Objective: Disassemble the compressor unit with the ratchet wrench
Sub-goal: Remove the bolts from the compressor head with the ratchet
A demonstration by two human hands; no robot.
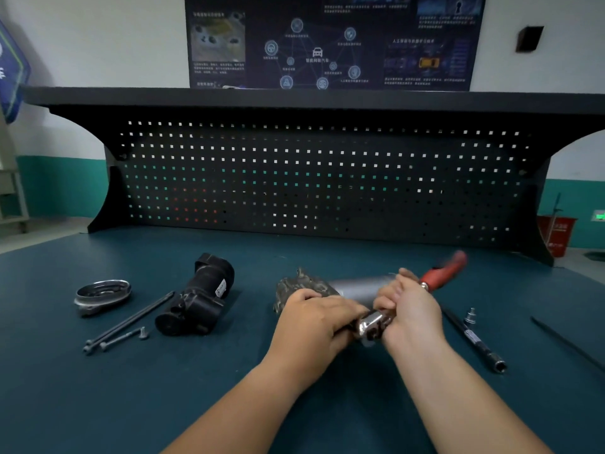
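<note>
We see two bare forearms with no sleeves, our left hand (pixel 314 319) and right hand (pixel 412 309) gloveless, wearing no rings or watch

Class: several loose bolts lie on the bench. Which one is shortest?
The stubby bolt right of the right hand; the bolts at the left are long and thin.

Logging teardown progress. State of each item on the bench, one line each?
compressor unit: lying on its side, held down
left hand: gripping the unit
right hand: closed on the wrench
ratchet wrench: head at the unit's near end
black housing: detached, lying apart
metal cover: removed
long bolts: out, loose
extension bar: unused
</note>
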